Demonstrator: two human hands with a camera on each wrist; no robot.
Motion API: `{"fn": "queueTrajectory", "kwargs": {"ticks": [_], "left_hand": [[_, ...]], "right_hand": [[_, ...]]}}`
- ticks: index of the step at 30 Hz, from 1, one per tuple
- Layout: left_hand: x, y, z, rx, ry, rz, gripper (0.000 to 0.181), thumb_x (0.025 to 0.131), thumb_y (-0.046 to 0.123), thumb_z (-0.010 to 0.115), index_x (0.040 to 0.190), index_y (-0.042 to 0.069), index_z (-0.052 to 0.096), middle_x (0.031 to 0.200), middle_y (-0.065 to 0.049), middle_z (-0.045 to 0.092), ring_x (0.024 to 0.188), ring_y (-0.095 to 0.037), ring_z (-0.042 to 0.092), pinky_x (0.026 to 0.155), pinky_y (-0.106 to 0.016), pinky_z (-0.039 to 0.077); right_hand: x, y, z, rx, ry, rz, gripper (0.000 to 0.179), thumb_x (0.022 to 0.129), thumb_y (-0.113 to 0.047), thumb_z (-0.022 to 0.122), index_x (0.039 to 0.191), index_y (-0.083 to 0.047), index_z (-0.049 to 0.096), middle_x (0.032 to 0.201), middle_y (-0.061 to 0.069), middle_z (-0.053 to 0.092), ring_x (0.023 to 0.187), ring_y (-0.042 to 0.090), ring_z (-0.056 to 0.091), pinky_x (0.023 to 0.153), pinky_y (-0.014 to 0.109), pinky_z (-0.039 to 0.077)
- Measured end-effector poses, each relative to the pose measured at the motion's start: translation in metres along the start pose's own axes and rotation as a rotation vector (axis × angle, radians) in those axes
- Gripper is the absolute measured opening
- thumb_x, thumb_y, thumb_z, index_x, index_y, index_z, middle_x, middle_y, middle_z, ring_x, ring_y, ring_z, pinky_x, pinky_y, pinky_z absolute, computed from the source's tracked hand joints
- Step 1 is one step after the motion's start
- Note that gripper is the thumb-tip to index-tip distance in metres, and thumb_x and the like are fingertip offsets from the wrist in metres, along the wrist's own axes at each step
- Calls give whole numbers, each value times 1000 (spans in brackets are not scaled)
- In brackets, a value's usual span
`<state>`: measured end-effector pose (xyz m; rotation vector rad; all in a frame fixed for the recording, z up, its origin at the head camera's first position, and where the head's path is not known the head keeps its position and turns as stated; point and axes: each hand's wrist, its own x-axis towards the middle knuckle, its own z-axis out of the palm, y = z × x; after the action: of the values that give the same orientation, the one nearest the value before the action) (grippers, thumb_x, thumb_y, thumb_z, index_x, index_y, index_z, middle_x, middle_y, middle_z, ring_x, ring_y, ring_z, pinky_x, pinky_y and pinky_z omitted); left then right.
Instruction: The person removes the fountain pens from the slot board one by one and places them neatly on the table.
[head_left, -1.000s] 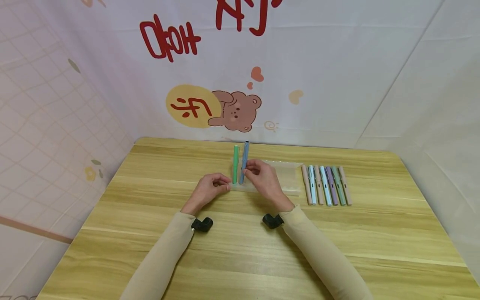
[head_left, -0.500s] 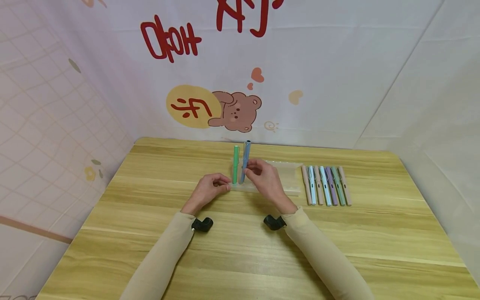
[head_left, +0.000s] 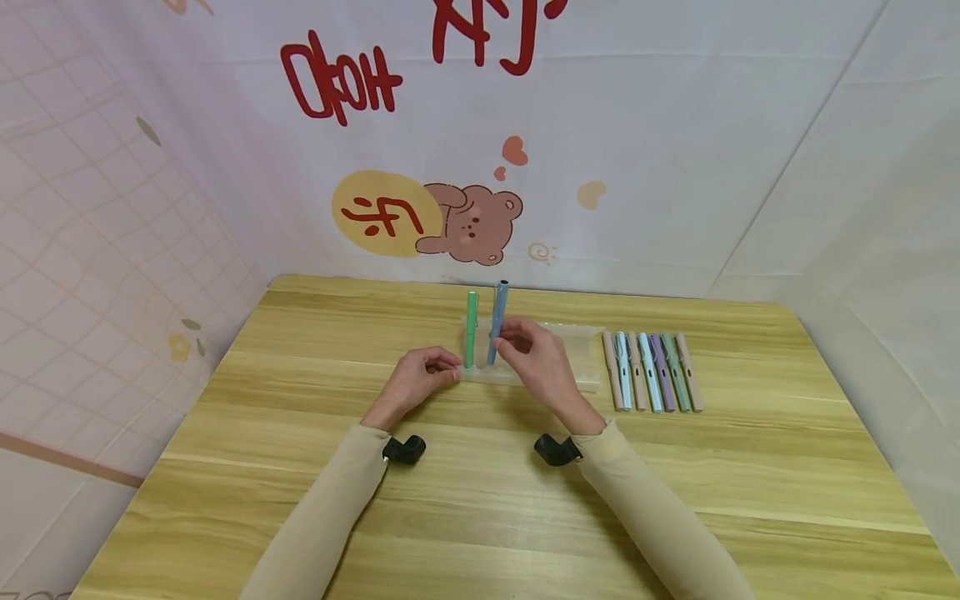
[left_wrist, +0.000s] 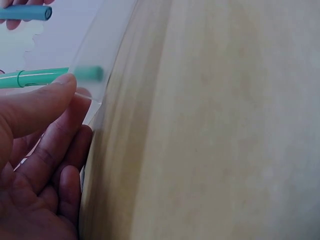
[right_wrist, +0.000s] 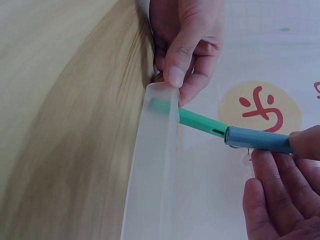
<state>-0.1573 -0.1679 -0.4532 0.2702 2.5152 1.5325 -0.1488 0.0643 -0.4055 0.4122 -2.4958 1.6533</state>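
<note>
A frosted translucent pen holder (head_left: pixel 577 354) stands on the table, a green pen (head_left: pixel 471 329) upright in its left end. My left hand (head_left: pixel 423 377) pinches that end, thumb on the holder's edge (left_wrist: pixel 95 55) and fingers beneath in the left wrist view. Between thumb and fingers my right hand (head_left: pixel 536 354) grips a blue pen (head_left: pixel 498 312), slightly tilted, just right of the green one. In the right wrist view the blue pen's lower end (right_wrist: pixel 240 136) is out in the air, apart from the holder's front strip (right_wrist: pixel 150 165).
Right of the holder lies a row of several pens (head_left: pixel 654 372) in brown, light blue, purple and green, side by side on the wooden table (head_left: pixel 480 517). A printed cloth (head_left: pixel 645 167) hangs behind the table's back edge.
My right hand has shifted slightly right with the blue pen, widening the gap to the green pen. The blue pen's lower end has lifted a little. My left hand keeps its place.
</note>
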Motion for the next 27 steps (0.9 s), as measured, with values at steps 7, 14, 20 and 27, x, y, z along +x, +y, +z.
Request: {"fn": "queueTrajectory", "kwargs": {"ticks": [7, 14, 20, 27], "left_hand": [[-2, 1, -1, 12, -1, 5, 16, 96, 13, 76, 111, 8, 76, 97, -3, 74, 88, -16, 65, 81, -32, 50], [-2, 0, -1, 20, 0, 19, 15, 96, 13, 75, 111, 7, 76, 97, -3, 74, 87, -16, 65, 80, -32, 49], [-2, 0, 0, 26, 4, 10, 16, 96, 13, 76, 111, 8, 76, 97, -3, 74, 88, -15, 65, 81, -32, 50], [-2, 0, 1, 32, 6, 13, 16, 96, 12, 76, 111, 7, 76, 98, -3, 74, 88, -16, 65, 81, -31, 50]], "right_hand": [[-7, 2, -13, 10, -14, 7, 22, 100, -16, 70, 119, -3, 70, 111, 9, 75, 104, 23, 71, 93, 42, 56], [-12, 3, -26, -6, -20, 18, 23, 100, -17, 71, 120, -4, 70, 112, 9, 74, 105, 24, 71, 94, 43, 56], [-18, 3, -34, -24, -12, -9, 22, 100, -14, 71, 118, -3, 71, 110, 9, 74, 104, 24, 71, 93, 44, 56], [-26, 4, -44, -28, -3, -8, 22, 100, -15, 71, 119, -4, 70, 112, 9, 74, 106, 25, 71, 94, 44, 56]]}}
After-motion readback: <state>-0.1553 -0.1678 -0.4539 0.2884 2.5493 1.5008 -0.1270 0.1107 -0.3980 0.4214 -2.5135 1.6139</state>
